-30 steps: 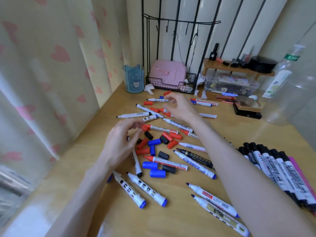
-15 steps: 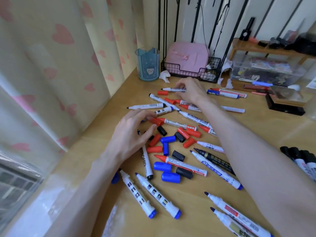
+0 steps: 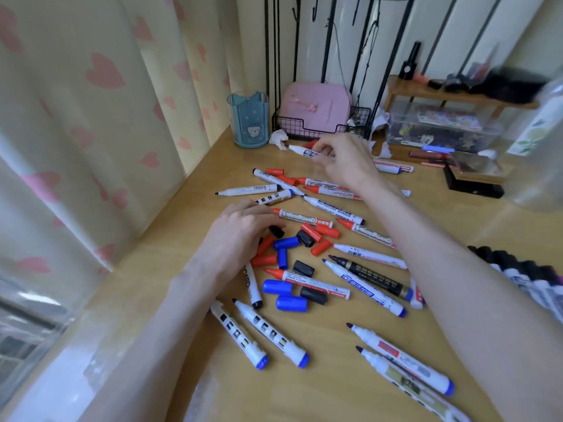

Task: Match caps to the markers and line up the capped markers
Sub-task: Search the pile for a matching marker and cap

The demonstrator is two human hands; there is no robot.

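Uncapped black-tipped whiteboard marker (image 3: 301,151): now lifted off worktop (image 3: 195,214), pinched in right hand (image 3: 344,159) grip; left hand (image 3: 240,233) on black cap (image 3: 276,231), grip unclear; capping likely next.

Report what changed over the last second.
The right hand reached to the far end of the pile and took hold of a black-tipped marker, which it now pinches near the basket. The left hand stayed over the loose caps. The other markers lie as before.
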